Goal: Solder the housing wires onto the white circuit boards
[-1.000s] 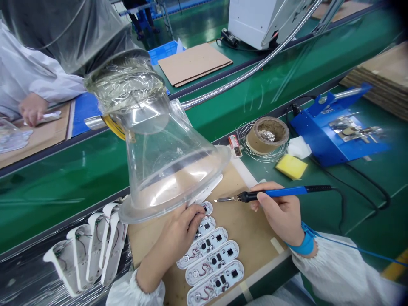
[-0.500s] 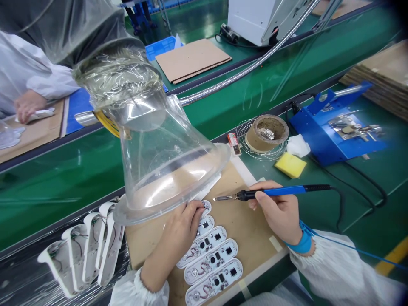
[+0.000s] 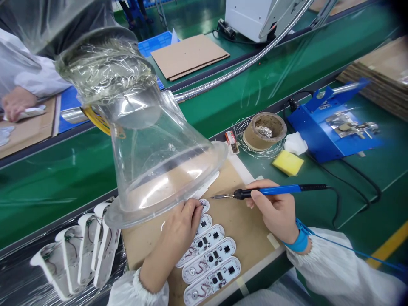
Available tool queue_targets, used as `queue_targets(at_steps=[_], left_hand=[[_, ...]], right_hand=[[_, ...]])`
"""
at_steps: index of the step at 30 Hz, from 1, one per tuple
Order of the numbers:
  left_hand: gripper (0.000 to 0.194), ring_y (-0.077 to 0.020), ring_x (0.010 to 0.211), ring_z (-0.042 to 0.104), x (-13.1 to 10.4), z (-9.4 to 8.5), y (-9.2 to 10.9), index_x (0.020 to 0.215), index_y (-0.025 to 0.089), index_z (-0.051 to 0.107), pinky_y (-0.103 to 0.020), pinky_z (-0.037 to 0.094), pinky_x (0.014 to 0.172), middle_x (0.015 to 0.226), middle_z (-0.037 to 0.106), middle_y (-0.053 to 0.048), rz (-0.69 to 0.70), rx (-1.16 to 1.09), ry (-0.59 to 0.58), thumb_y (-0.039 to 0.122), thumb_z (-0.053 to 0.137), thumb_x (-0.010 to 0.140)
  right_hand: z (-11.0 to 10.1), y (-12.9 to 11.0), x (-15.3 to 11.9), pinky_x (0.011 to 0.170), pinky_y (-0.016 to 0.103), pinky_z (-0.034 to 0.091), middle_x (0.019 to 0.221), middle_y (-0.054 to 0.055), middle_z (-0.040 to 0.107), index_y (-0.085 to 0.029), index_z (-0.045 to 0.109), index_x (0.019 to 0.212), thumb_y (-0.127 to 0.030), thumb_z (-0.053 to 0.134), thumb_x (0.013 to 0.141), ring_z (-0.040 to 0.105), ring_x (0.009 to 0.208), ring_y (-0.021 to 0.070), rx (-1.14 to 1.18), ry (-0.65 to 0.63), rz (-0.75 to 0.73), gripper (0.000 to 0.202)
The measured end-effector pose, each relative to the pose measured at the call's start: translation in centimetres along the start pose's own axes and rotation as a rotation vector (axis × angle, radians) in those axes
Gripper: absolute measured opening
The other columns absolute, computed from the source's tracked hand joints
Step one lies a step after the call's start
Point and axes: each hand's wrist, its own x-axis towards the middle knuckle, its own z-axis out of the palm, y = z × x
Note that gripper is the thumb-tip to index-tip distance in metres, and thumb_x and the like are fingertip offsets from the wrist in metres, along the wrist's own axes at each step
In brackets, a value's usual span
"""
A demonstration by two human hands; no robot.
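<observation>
My right hand grips a blue-handled soldering iron, its tip pointing left and hovering just above the cardboard mat. My left hand rests fingers-down on the top of a row of white oblong circuit boards laid on that mat, its fingertips on the topmost board near the iron's tip. A clear plastic fume hood hangs over the mat's far left and hides part of it. A blue wrist strap circles my right wrist.
A solder spool, yellow sponge, white pad and blue iron stand lie to the right. White plastic housings stand at the left. Another person's hand works across the green conveyor.
The view has drifted slightly, so everything sits a little further left and up. My hands and the iron keep nearly the same pose over the boards.
</observation>
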Motion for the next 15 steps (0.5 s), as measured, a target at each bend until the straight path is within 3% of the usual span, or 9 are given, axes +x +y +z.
queue_targets(at_steps=[4, 11, 15], left_hand=[[0.008, -0.0336, 0.134, 0.064, 0.03, 0.02, 0.03, 0.103, 0.022, 0.058, -0.048, 0.066, 0.094, 0.148, 0.053, -0.018, 0.001, 0.016, -0.002, 0.022, 0.053, 0.109], [0.014, -0.0319, 0.119, 0.072, -0.11, -0.01, 0.23, 0.1, 0.021, 0.061, -0.033, 0.065, 0.064, 0.145, 0.056, -0.018, -0.037, 0.041, -0.013, 0.026, 0.052, 0.11], [0.015, -0.0289, 0.113, 0.074, -0.07, -0.1, 0.38, 0.1, 0.021, 0.061, -0.03, 0.063, 0.061, 0.143, 0.057, -0.018, -0.037, 0.045, -0.011, 0.027, 0.052, 0.11]], right_hand=[[0.22, -0.22, -0.12, 0.046, 0.022, 0.052, 0.062, 0.0, 0.071, -0.021, 0.079, 0.093, -0.02, 0.073, 0.091, 0.066, 0.05, 0.0143, -0.008, -0.003, -0.007, 0.007], [0.72, -0.4, -0.27, 0.047, 0.021, 0.055, 0.064, 0.0, 0.072, -0.021, 0.079, 0.091, -0.018, 0.072, 0.09, 0.068, 0.051, 0.014, -0.007, -0.039, -0.028, 0.008], [0.86, -0.37, -0.28, 0.049, 0.02, 0.055, 0.065, -0.001, 0.072, -0.021, 0.079, 0.093, -0.017, 0.072, 0.089, 0.068, 0.052, 0.0132, -0.004, -0.058, -0.033, 0.009]])
